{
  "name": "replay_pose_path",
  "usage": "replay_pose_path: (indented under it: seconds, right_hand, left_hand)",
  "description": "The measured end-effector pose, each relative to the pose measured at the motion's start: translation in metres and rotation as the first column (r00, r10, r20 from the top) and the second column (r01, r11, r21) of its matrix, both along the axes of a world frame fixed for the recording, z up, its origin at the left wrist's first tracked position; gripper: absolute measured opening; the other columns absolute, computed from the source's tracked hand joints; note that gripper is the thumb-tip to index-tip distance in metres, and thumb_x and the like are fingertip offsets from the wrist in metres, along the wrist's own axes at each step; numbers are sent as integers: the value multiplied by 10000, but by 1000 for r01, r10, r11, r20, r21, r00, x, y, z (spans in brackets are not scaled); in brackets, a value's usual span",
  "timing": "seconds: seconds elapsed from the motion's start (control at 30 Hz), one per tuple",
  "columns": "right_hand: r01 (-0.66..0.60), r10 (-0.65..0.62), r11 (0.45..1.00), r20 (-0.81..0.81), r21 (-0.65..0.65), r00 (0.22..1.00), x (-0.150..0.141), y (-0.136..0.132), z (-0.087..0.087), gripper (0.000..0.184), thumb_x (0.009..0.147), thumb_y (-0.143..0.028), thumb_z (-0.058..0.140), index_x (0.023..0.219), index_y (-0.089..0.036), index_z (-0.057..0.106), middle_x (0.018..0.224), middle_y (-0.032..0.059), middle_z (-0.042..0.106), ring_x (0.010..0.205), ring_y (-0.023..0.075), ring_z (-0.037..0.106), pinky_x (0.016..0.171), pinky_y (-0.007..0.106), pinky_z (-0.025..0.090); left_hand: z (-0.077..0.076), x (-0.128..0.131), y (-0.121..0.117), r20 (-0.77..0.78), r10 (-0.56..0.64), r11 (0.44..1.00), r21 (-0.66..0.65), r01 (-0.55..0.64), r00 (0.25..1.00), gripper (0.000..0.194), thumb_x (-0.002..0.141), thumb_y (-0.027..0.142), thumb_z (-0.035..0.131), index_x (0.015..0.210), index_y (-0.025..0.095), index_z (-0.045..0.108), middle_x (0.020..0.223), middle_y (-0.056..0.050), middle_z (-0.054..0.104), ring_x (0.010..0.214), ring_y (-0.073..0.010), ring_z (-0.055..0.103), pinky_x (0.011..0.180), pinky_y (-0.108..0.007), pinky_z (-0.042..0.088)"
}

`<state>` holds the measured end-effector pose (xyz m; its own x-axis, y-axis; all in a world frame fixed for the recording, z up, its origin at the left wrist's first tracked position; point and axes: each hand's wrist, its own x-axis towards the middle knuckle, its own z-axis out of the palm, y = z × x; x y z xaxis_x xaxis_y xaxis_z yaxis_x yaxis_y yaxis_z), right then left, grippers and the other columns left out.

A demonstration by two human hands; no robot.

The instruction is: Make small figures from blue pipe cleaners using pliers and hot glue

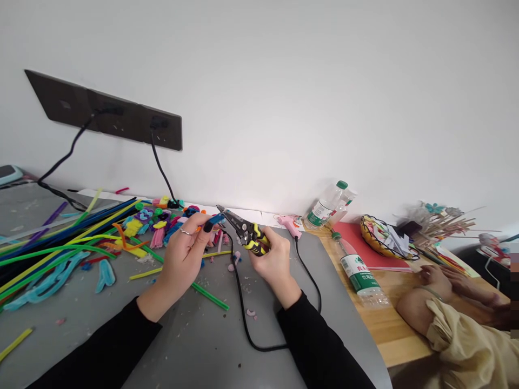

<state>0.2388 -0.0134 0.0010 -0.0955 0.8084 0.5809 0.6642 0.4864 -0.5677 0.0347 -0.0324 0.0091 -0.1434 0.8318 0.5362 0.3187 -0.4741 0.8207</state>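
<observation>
My left hand [183, 251] pinches a short piece of blue pipe cleaner [217, 219] between thumb and fingers. The fingers of my right hand [272, 258] are wrapped round the yellow and black handles of a pair of pliers [240, 227]. The dark jaws point up and left and meet the blue piece near my left fingertips; whether they are closed on it I cannot tell. Behind my left hand lies a pile of small colourful pipe-cleaner pieces [158, 227]. A green pipe cleaner [211, 296] lies on the grey mat below my hands.
Long pipe cleaners [52, 251] spread over the left side. A pink glue gun [290, 224] rests near the wall, and black cable [243, 308] loops across the mat. Water bottles [359, 273] and a basket [385, 237] are on the right, beside another person's hands [446, 286].
</observation>
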Motion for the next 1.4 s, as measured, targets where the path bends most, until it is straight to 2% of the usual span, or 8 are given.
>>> replay_pose_path:
  seconds: [0.07,0.13,0.27,0.43,0.57,0.87,1.13,1.4]
  right_hand:
    - [17,-17,1000,-16,-6,1000,-1,-1,0,317,659,-282,609,677,-263,293,560,-77,349,523,116,300,521,264,235]
    - [31,-32,999,-34,-17,999,-1,0,1,301,656,-275,600,691,-264,302,572,-77,361,530,118,307,523,262,244]
    - [10,-21,993,-87,-120,996,0,3,2,192,658,-265,557,814,-249,447,657,-49,491,601,150,452,574,259,345]
    - [-13,4,989,-63,-150,998,0,4,2,315,639,-285,588,945,-215,570,828,19,633,750,199,578,696,303,447]
    - [-72,64,990,-71,-125,995,-2,2,1,266,627,-266,606,888,-216,590,775,4,633,669,172,553,646,281,444]
    - [-76,74,991,-24,-107,997,-1,2,-1,267,638,-276,624,896,-216,593,768,2,633,670,173,550,628,283,417]
    - [-32,33,998,27,-49,999,1,3,-2,204,641,-273,636,811,-232,532,716,-19,577,623,154,480,599,273,364]
    - [28,-28,1000,37,-4,999,1,1,-1,192,672,-288,635,735,-245,459,618,-54,465,547,128,376,543,266,287]
  left_hand:
    - [1,0,0,23,9,1000,-27,-8,1000,338,985,543,504,1089,241,617,696,11,620,619,-195,642,547,-291,517]
    - [3,0,1,63,5,998,-58,-2,998,345,977,559,512,1070,243,616,692,10,623,605,-194,637,545,-298,522]
    - [8,-1,3,145,-25,996,-82,38,989,355,957,585,539,996,241,613,739,2,636,599,-180,631,571,-306,555]
    - [8,-1,5,123,-41,995,-84,52,992,358,950,583,552,1008,237,621,725,9,622,608,-180,636,565,-295,547]
    - [6,-1,6,133,-58,993,-90,70,989,365,953,574,546,1050,232,626,731,5,631,594,-178,631,539,-284,526]
    - [4,-1,5,105,-23,994,-108,35,994,368,955,592,540,1051,243,609,689,14,606,594,-193,644,535,-292,532]
    - [6,-3,4,10,19,997,-77,-19,1000,406,964,612,504,1064,236,620,697,7,645,606,-200,673,546,-299,550]
    - [5,-3,4,34,13,994,-106,-9,999,442,949,655,525,1045,235,625,645,11,641,601,-213,671,547,-310,547]
